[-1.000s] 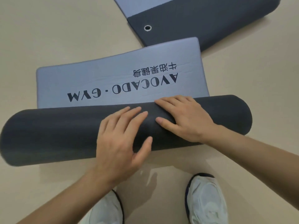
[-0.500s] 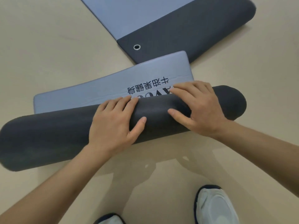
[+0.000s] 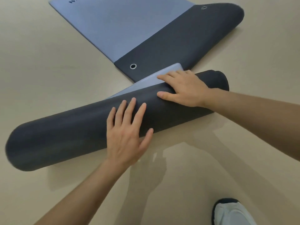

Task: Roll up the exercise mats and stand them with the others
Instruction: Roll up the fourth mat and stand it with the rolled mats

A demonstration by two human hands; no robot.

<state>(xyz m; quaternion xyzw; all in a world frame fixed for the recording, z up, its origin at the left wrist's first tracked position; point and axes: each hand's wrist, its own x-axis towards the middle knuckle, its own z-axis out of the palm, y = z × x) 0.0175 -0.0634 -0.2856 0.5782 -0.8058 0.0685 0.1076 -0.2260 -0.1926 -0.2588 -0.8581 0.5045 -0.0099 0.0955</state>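
Fingers of left hand spread flat, pressed palm-down on top of rolled dark mat near its middle, gripping nothing; fingers of right hand extended and slightly curled over far side of same roll toward its right end, fingertips on last short blue-grey flap not yet wound in. Roll lying diagonally on beige floor, flap overlapping corner of second, partly unrolled mat just beyond roll, metal eyelet showing beside flap; white shoe on near side of roll, well apart.
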